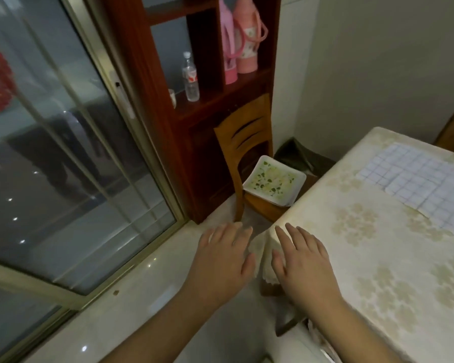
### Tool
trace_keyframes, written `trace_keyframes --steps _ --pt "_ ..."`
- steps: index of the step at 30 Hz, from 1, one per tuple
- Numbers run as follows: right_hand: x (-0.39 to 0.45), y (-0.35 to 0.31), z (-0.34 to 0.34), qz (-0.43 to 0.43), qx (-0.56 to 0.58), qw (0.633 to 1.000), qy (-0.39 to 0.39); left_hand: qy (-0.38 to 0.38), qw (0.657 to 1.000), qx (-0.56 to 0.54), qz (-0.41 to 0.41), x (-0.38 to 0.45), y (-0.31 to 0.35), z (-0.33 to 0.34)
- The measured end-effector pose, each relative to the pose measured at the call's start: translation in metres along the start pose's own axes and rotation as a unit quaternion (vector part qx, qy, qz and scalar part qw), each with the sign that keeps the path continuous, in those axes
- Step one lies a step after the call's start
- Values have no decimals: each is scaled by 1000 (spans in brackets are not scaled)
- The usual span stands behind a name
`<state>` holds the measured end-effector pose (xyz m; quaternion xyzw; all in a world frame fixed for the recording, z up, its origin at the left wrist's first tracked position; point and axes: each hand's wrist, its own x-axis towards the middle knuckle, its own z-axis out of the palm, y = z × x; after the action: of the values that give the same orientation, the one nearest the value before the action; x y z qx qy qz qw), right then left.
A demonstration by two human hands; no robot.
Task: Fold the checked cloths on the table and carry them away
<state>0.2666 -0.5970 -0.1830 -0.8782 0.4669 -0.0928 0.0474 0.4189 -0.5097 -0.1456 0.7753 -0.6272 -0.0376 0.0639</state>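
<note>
Head view: we hold our left hand point(224, 254) and right hand point(303, 260) flat, fingers straight, gripping nothing, at the near corner of the cream floral-clothed counter point(378, 258); the white blue-checked cloth point(417, 179) lies spread at its far right edge.

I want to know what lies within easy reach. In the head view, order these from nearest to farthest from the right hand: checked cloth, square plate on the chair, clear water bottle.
From the right hand:
1. Square plate, on the chair seat, up ahead.
2. Checked cloth, on the table to the right; close call with the plate.
3. Water bottle, on the shelf, plainly farthest.
</note>
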Motion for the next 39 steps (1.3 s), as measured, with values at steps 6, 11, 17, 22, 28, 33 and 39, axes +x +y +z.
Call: trace_keyframes --steps 6,11,17,22,28,33,39 --pt "58 30 -5 60 -11 997 40 0 997 -5 76 94 -4 -8" --pt "95 50 -3 138 -29 988 66 -4 987 -13 157 166 -6 -5" --pt "144 59 0 249 -59 963 80 -25 966 -33 256 255 -15 -9" --pt "183 57 -10 337 -68 932 118 -15 941 -46 334 319 -22 -22" --pt "192 70 -16 411 -94 897 129 -8 905 -42 423 373 -3 -17" --pt "190 98 -25 459 -108 873 123 -27 880 -51 472 404 39 -13" --pt "197 151 -14 485 -103 864 93 -36 863 -50 502 440 94 1"
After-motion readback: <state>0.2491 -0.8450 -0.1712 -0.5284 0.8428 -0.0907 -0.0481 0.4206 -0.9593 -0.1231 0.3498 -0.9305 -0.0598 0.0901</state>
